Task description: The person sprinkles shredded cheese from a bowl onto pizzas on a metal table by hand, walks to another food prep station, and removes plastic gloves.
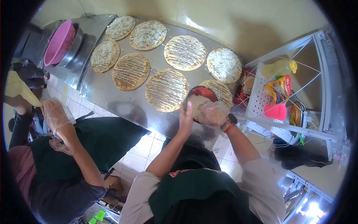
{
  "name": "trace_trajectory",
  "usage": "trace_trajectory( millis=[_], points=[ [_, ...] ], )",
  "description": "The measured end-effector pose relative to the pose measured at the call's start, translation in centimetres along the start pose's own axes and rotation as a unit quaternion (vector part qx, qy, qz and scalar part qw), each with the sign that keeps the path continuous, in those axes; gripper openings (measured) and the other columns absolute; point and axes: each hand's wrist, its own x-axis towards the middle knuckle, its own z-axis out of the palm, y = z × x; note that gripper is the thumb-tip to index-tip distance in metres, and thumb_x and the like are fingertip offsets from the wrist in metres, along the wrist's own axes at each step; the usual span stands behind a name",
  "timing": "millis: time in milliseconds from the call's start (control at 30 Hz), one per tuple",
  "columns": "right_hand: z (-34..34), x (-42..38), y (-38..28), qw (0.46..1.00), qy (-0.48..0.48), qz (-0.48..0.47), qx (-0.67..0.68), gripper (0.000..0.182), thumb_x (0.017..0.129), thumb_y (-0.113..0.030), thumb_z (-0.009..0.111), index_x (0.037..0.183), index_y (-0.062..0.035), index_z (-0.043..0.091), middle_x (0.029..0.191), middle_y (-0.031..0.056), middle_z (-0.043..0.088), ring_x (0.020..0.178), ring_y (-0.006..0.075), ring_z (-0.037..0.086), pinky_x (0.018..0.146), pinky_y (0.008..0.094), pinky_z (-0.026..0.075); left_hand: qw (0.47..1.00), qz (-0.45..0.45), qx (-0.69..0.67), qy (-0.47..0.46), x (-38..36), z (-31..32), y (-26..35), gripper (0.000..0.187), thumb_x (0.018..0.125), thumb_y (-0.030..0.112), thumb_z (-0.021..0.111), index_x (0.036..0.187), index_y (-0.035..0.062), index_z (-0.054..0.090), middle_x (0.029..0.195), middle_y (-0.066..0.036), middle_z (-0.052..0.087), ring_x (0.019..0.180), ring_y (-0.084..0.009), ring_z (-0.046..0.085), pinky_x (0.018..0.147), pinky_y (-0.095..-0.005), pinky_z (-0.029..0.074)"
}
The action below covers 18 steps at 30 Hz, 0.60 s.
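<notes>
My left hand (185, 117) grips the near left side of a bowl (204, 90) with a red inner wall. Pale grated cheese (198, 100) fills the bowl, which tilts over the metal table. My right hand (216, 113), in a clear plastic glove, is closed in the cheese, its fingertips partly hidden. Just left of the bowl lies a round flatbread (167, 90) striped with sauce. Another striped flatbread (220, 91) is partly covered by the bowl and my right hand. Behind it sits a flatbread topped with white shreds (224, 65).
More round flatbreads (130, 71), striped or shred-topped, lie across the metal table (128, 108). A white rack (257, 100) with a pink cup (275, 111) and packets stands right. At left, a co-worker's gloved hand (57, 114) is near a yellowish bag (20, 89); a pink basin (59, 43) stands behind.
</notes>
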Motion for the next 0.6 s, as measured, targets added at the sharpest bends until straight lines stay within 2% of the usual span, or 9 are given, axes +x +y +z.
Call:
trace_trajectory(
  millis=[167, 233, 267, 333, 367, 400, 467, 533, 600],
  points=[
    [5.0, 0.8, 1.7, 0.993, 0.041, 0.069, 0.082, 0.029, 0.072, -0.028, 0.054, 0.09, -0.0046, 0.055, 0.083, 0.0142, 0.057, 0.079, 0.0257, 0.057, 0.068, 0.0347, 0.045, 0.996, 0.018, 0.086, 0.02, -0.2, 0.6, -1.7, 0.059, 0.085, 0.038, 0.04, 0.123, -0.0037, 0.024, 0.118, -0.018, 0.038, 0.109, -0.0227, 0.036, 0.092, -0.0303, 0.028],
    [5.5, 1.4, 2.9, 0.966, 0.038, -0.068, 0.248, 0.022, 0.075, -0.019, 0.048, 0.091, -0.0066, 0.057, 0.098, 0.0128, 0.055, 0.094, 0.0272, 0.051, 0.081, 0.035, 0.04, 0.997, 0.009, 0.069, -0.017, -0.5, 0.2, -1.3, 0.058, 0.085, 0.038, 0.04, 0.123, -0.0033, 0.024, 0.117, -0.017, 0.038, 0.108, -0.0218, 0.037, 0.092, -0.0297, 0.028],
    [6.5, 1.5, 4.3, 0.966, 0.039, -0.058, 0.25, 0.022, 0.075, -0.019, 0.048, 0.091, -0.0066, 0.057, 0.098, 0.0128, 0.055, 0.094, 0.0272, 0.051, 0.081, 0.035, 0.04, 0.998, -0.002, 0.051, -0.047, -0.7, 0.0, -0.8, 0.057, 0.086, 0.038, 0.039, 0.123, -0.003, 0.024, 0.116, -0.016, 0.039, 0.106, -0.0209, 0.038, 0.091, -0.029, 0.029],
    [8.2, 1.6, 7.0, 0.859, 0.054, -0.079, 0.503, 0.021, 0.075, -0.016, 0.048, 0.091, -0.0046, 0.056, 0.095, 0.0126, 0.053, 0.094, 0.0274, 0.049, 0.083, 0.034, 0.039, 0.994, -0.077, 0.017, -0.069, 0.0, -1.4, -1.7, 0.054, 0.087, 0.036, 0.036, 0.124, -0.0022, 0.024, 0.115, -0.015, 0.04, 0.105, -0.0192, 0.038, 0.09, -0.0278, 0.03],
    [8.0, 1.6, 6.8, 0.769, 0.111, -0.043, 0.629, 0.026, 0.074, -0.012, 0.055, 0.096, 0.0009, 0.05, 0.083, 0.0055, 0.056, 0.078, 0.0116, 0.053, 0.068, 0.0251, 0.045, 0.996, -0.067, -0.003, -0.058, 0.4, -2.1, -2.6, 0.053, 0.087, 0.039, 0.034, 0.122, -0.0007, 0.027, 0.115, -0.013, 0.039, 0.106, -0.0191, 0.038, 0.091, -0.0289, 0.029],
    [6.1, 1.0, 6.2, 0.767, 0.115, -0.037, 0.63, 0.026, 0.074, -0.012, 0.055, 0.096, 0.0009, 0.05, 0.083, 0.0055, 0.056, 0.078, 0.0116, 0.053, 0.068, 0.0251, 0.045, 0.997, -0.058, -0.023, -0.045, 0.5, -2.5, -2.3, 0.052, 0.087, 0.041, 0.032, 0.12, 0.0007, 0.03, 0.116, -0.012, 0.038, 0.107, -0.019, 0.037, 0.092, -0.03, 0.028],
    [2.5, -0.7, 5.8, 0.583, -0.025, 0.121, 0.803, 0.028, 0.073, -0.011, 0.056, 0.097, 0.0008, 0.05, 0.08, 0.0059, 0.056, 0.077, 0.0115, 0.052, 0.064, 0.0283, 0.046, 0.992, -0.092, -0.072, -0.054, 0.4, -4.2, -2.5, 0.052, 0.087, 0.042, 0.03, 0.12, 0.0014, 0.032, 0.116, -0.011, 0.039, 0.107, -0.0175, 0.037, 0.093, -0.0303, 0.027],
    [4.1, -1.2, 7.3, 0.567, 0.025, 0.078, 0.82, 0.032, 0.072, -0.013, 0.058, 0.1, -0.0004, 0.049, 0.077, 0.0038, 0.055, 0.068, 0.0142, 0.053, 0.059, 0.031, 0.047, 0.999, -0.003, 0.021, -0.038, 1.1, -6.6, -3.6, 0.052, 0.088, 0.042, 0.029, 0.12, 0.0011, 0.032, 0.116, -0.011, 0.04, 0.107, -0.0179, 0.038, 0.093, -0.0303, 0.027],
    [4.1, -1.3, 7.8, 0.697, 0.157, 0.183, 0.675, 0.035, 0.069, -0.02, 0.061, 0.098, -0.0031, 0.053, 0.076, 0.0069, 0.058, 0.067, 0.0193, 0.055, 0.06, 0.0319, 0.047, 0.999, -0.006, 0.005, -0.039, 1.1, -8.2, -3.0, 0.052, 0.088, 0.042, 0.027, 0.12, 0.0011, 0.032, 0.118, -0.011, 0.04, 0.108, -0.0191, 0.038, 0.093, -0.0311, 0.028]
  ],
)
